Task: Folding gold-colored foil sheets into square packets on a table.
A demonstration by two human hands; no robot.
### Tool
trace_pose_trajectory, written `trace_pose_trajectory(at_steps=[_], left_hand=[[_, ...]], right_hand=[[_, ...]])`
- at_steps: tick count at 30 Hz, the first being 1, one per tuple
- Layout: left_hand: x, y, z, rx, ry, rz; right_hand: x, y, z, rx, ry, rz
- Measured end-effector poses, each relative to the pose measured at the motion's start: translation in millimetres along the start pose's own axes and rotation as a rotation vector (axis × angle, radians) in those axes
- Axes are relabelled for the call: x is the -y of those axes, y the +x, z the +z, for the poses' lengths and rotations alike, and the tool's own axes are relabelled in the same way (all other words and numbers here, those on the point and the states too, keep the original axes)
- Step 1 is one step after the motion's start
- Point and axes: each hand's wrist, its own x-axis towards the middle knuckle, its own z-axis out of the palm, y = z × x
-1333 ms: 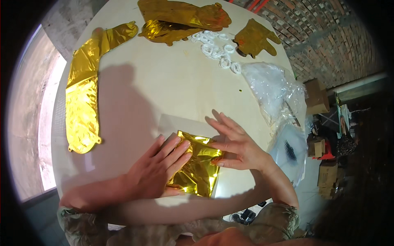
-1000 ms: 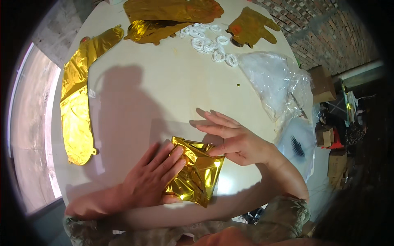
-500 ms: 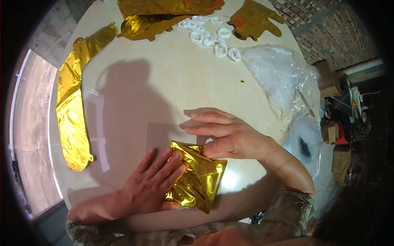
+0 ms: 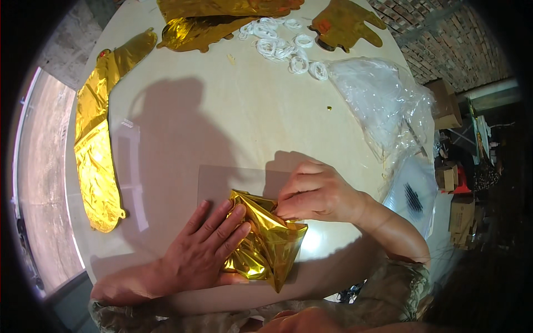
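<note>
A flat, folded gold foil balloon [image 4: 261, 238] lies on the table in front of me. My left hand [image 4: 208, 244] rests flat on its left side, fingers stretched out, the thumb by the lower edge. With bent fingers pressed together, my right hand [image 4: 313, 191] pinches the balloon's upper right edge and lifts it a little. The foil's right part is creased and stands up in a point towards me. My fingers hide the pinched spot. Under both hands, a clear plastic sheet [image 4: 222, 177] shows beyond the foil.
A long flat gold foil balloon [image 4: 97, 166] lies along the left side. More gold foil [image 4: 341, 25] is at the far edge, beside coils of white string [image 4: 277, 47]. Clear plastic bags [image 4: 377, 100] cover the table's right side, near cardboard boxes [image 4: 444, 105].
My right hand has closed its spread fingers onto the foil's upper right edge and pulled it up slightly. The foil's right side has bent. My left hand has stayed in place.
</note>
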Motion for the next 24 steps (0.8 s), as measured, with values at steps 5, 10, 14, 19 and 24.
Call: trace_pose_trajectory(at_steps=[5, 10, 14, 19, 24], left_hand=[[0, -1, 0, 0.008, -0.003, -0.005], [0, 0, 0, 0.012, -0.014, -0.008], [0, 0, 1, 0.027, 0.005, -0.011], [-2, -3, 0, 0.039, 0.006, -0.017], [-1, -1, 0, 0.057, 0.044, -0.030]], right_hand=[[0, 0, 0, -0.014, 0.073, 0.013], [3, 2, -2, 0.150, 0.066, -0.014], [11, 6, -11, 0.215, 0.077, -0.019], [15, -11, 2, 0.150, 0.044, 0.125], [13, -12, 6, -0.032, -0.069, 0.134]])
